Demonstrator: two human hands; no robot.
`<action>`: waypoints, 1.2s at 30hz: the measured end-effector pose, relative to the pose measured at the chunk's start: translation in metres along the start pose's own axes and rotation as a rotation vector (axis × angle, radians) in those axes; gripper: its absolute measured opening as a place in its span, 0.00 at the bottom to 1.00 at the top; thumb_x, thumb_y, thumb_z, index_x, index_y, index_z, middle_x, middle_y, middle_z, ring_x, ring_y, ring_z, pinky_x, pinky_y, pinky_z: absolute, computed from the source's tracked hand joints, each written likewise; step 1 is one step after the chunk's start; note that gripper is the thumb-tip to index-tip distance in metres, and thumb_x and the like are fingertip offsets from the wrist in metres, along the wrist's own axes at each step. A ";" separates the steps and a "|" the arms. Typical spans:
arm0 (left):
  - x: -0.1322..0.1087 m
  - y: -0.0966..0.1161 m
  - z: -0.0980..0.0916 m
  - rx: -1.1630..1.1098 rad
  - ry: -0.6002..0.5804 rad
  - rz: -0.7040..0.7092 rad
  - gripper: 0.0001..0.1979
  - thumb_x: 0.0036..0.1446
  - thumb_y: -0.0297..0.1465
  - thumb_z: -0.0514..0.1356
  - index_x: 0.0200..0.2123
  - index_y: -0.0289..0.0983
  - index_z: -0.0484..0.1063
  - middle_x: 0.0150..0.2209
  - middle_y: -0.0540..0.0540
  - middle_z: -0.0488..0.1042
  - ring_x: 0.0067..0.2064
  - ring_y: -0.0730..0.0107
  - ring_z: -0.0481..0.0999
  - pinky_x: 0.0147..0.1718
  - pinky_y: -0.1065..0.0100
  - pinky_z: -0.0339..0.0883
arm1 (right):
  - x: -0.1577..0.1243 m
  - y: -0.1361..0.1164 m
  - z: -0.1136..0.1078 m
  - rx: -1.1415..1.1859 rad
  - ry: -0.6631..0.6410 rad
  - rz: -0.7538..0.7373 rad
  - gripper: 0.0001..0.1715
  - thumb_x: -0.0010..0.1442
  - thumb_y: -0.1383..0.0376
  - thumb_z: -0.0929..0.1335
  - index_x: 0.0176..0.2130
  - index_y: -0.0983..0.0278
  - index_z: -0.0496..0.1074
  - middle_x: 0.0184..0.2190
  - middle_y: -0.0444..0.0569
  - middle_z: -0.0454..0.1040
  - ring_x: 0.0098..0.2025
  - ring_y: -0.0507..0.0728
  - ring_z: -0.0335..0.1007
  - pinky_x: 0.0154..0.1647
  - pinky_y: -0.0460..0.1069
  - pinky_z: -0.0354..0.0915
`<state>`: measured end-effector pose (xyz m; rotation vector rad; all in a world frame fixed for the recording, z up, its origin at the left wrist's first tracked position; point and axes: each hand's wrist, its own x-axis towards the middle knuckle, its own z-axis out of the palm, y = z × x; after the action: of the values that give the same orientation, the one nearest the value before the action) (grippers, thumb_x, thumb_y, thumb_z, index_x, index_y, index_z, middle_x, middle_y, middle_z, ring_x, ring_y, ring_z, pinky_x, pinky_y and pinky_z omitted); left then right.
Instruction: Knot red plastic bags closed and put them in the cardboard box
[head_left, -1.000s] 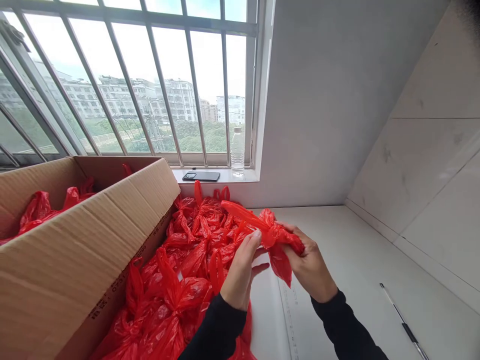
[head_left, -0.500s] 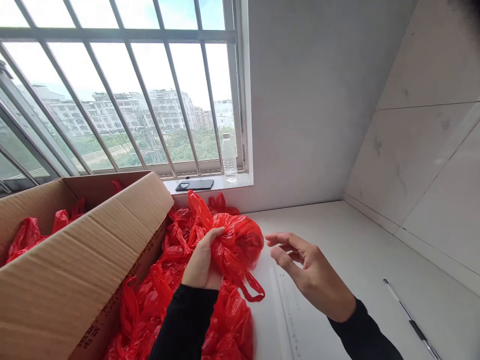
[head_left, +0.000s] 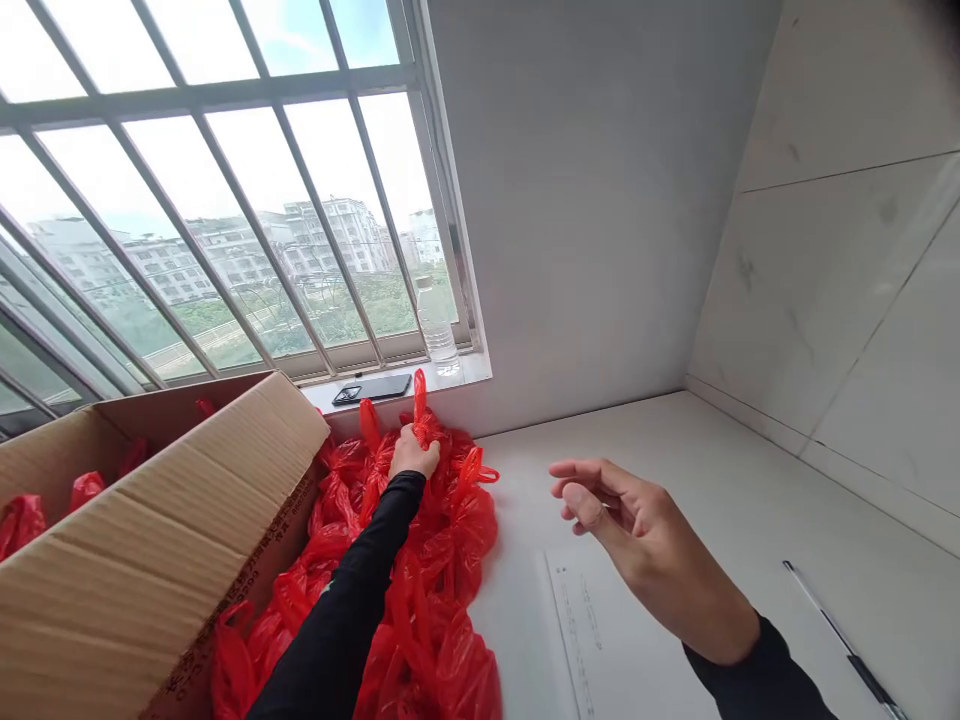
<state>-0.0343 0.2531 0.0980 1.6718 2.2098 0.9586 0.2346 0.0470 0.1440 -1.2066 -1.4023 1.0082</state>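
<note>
Ref. = open cardboard box (head_left: 172,530), L side of view; all positions given from it.

L hand (head_left: 415,456): to R of box's far R corner, arm reaching fwd over the heap. Fingers closed around the neck of a red bag (head_left: 421,418); handle loop sticks up above the fist, approx. upright. Bag body merges w/ neighbours below/behind hand; can't tell where its outline ends or whether its full wt. rests on the others.

R hand (head_left: 637,530): well to R of box, above counter (head_left: 517,570). Fingers half-curled, thumb apart from fingertips, nothing held. Held bag is well apart from it, on the box-facing side & farther fwd.

Bag heap (head_left: 409,610): knotted red plastic bags, crowded along box's R wall, running from near edge of view to box's far corner. Contents not visible. More red stuff inside box, prob. same plastic; only the tops show (boxed bags (head_left: 22,522)).

Other items: phone (head_left: 373,389) lying flat on sill (head_left: 474,367), just beyond box's far R corner; clear bottle (head_left: 436,330) upright, same sill, farther R of box than phone. Sheet w/ faint writing (head_left: 615,650) on counter, R of box past the heap. Pen (head_left: 840,637) farthest R of box.
</note>
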 end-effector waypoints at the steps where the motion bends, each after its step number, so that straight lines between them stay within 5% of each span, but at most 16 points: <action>1: 0.001 -0.004 0.006 -0.010 0.011 0.015 0.18 0.62 0.38 0.59 0.52 0.35 0.69 0.48 0.42 0.74 0.46 0.60 0.76 0.47 0.53 0.70 | 0.000 0.000 0.000 0.000 0.000 0.001 0.22 0.64 0.49 0.64 0.53 0.54 0.71 0.43 0.46 0.76 0.44 0.57 0.72 0.46 0.54 0.69; 10: 0.034 -0.014 0.009 -0.259 0.151 0.044 0.16 0.64 0.36 0.58 0.52 0.34 0.69 0.48 0.42 0.74 0.46 0.61 0.76 0.45 0.55 0.72 | 0.001 0.002 0.003 0.004 -0.015 -0.002 0.21 0.65 0.50 0.64 0.53 0.56 0.72 0.42 0.49 0.78 0.42 0.58 0.74 0.45 0.54 0.71; 16: 0.017 -0.040 0.037 -0.224 0.136 0.013 0.22 0.61 0.34 0.61 0.56 0.35 0.66 0.54 0.39 0.71 0.52 0.55 0.73 0.52 0.48 0.67 | 0.001 0.003 0.006 -0.007 -0.040 0.011 0.20 0.65 0.51 0.65 0.53 0.55 0.72 0.42 0.47 0.78 0.42 0.57 0.75 0.46 0.54 0.72; 20: 0.004 -0.036 0.042 -0.174 0.149 0.160 0.35 0.55 0.25 0.60 0.65 0.30 0.54 0.63 0.30 0.61 0.64 0.48 0.61 0.63 0.51 0.54 | 0.002 0.005 0.009 -0.002 -0.033 -0.003 0.20 0.65 0.51 0.65 0.53 0.55 0.72 0.42 0.47 0.78 0.42 0.57 0.75 0.45 0.53 0.72; 24: 0.002 -0.028 0.049 -0.126 0.033 0.335 0.32 0.54 0.21 0.58 0.63 0.35 0.61 0.66 0.37 0.58 0.69 0.55 0.53 0.67 0.60 0.46 | 0.004 0.013 0.011 -0.013 -0.026 -0.014 0.21 0.65 0.51 0.65 0.53 0.56 0.72 0.41 0.48 0.79 0.41 0.57 0.75 0.44 0.53 0.72; 28: 0.008 -0.032 0.058 -0.091 -0.141 0.325 0.20 0.58 0.28 0.62 0.54 0.34 0.70 0.59 0.36 0.69 0.62 0.51 0.65 0.63 0.46 0.54 | 0.006 0.013 0.012 -0.011 -0.012 -0.026 0.19 0.64 0.51 0.65 0.49 0.57 0.74 0.40 0.49 0.79 0.40 0.57 0.76 0.43 0.53 0.72; 31: 0.012 -0.034 0.054 -0.105 -0.177 0.312 0.17 0.60 0.33 0.62 0.52 0.35 0.71 0.58 0.39 0.70 0.60 0.52 0.67 0.60 0.42 0.58 | 0.002 0.000 0.008 0.011 0.002 -0.023 0.18 0.64 0.52 0.65 0.47 0.58 0.74 0.39 0.49 0.79 0.40 0.57 0.76 0.44 0.53 0.72; 36: 0.005 -0.031 0.024 -0.177 -0.137 0.292 0.22 0.56 0.30 0.62 0.55 0.34 0.70 0.58 0.36 0.71 0.62 0.52 0.66 0.63 0.50 0.55 | -0.030 -0.022 -0.004 0.076 -0.026 -0.149 0.18 0.64 0.47 0.64 0.39 0.54 0.77 0.29 0.47 0.78 0.32 0.58 0.75 0.37 0.54 0.75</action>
<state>-0.0481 0.2622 0.0620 1.9439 1.7713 1.0377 0.2356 0.0142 0.1613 -1.0218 -1.4393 0.9675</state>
